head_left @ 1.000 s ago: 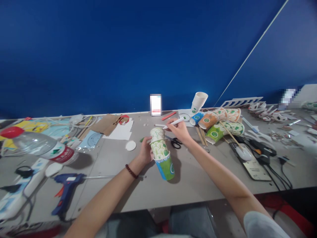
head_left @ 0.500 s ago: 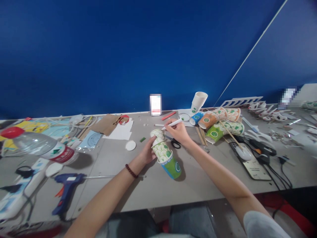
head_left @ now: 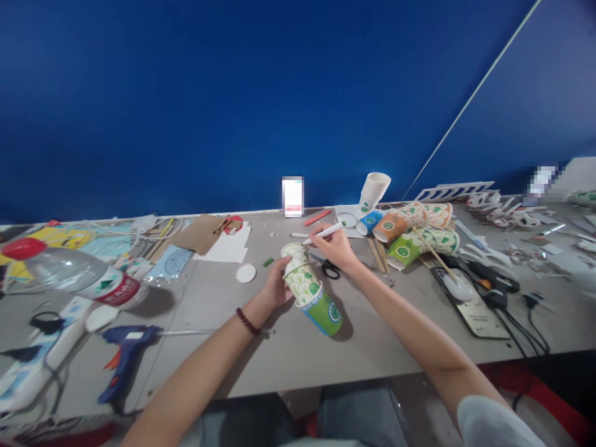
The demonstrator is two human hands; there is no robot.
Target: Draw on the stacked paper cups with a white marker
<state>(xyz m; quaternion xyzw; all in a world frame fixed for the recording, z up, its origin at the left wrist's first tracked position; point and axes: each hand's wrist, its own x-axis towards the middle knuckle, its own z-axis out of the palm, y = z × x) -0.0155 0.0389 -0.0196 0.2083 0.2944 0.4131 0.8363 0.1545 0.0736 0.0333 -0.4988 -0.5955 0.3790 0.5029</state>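
My left hand (head_left: 276,285) is wrapped round a tilted column of paper cups (head_left: 303,282) joined end to end, patterned in green and white with a green and blue cup at the near end. In my right hand (head_left: 336,246) is a white marker pen (head_left: 328,231), its tip low over the rim at the far end of the column. Whether the tip touches the cup I cannot tell. Black-handled scissors (head_left: 330,269) lie just beneath my right hand. A white paper disc (head_left: 246,273) and a small green scrap (head_left: 269,262) rest left of the cups.
At left are a blue glue gun (head_left: 128,354), a water bottle (head_left: 79,276) and a power strip (head_left: 44,354). A phone (head_left: 293,197) stands against the blue wall. Stacked white cups (head_left: 374,191), more joined cups (head_left: 410,217) and a black glue gun (head_left: 496,279) occupy the right.
The column of cups has turned slightly in my left hand, and its far end has shifted a little to the left. My right hand stays nearly in place with the pen.
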